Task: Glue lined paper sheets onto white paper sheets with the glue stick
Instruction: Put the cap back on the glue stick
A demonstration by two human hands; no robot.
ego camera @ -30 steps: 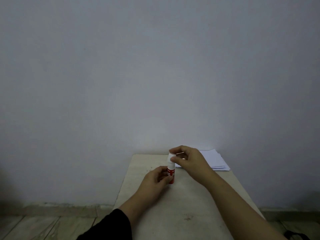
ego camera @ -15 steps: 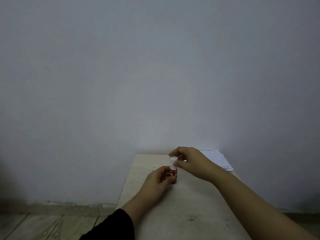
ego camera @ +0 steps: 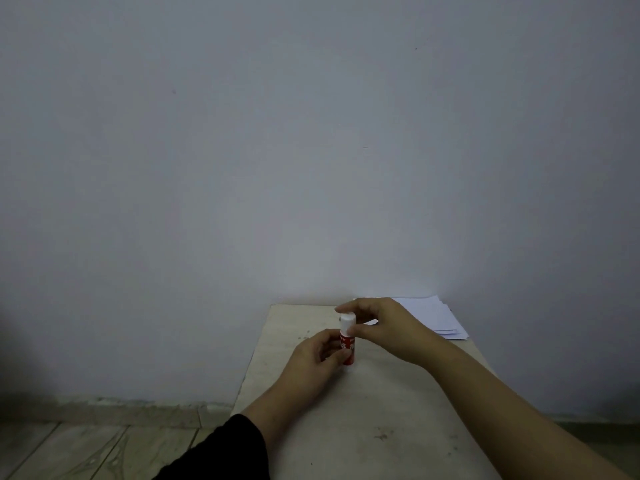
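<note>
A glue stick (ego camera: 347, 341) with a red body and a white cap stands upright on the small pale table (ego camera: 363, 420). My left hand (ego camera: 313, 367) grips its red lower body with curled fingers. My right hand (ego camera: 384, 329) pinches the white cap from above and from the right. A stack of white paper sheets (ego camera: 434, 318) lies at the table's far right corner, partly hidden behind my right hand. No lined sheet can be told apart in this view.
The table stands against a plain grey wall (ego camera: 311, 168). Its left edge drops to a tiled floor (ego camera: 86, 448). Small dark stains mark the near part of the tabletop.
Both hands stay on the glue stick in nearly the same place. The view has shifted a little, and the cap still sits on the stick.
</note>
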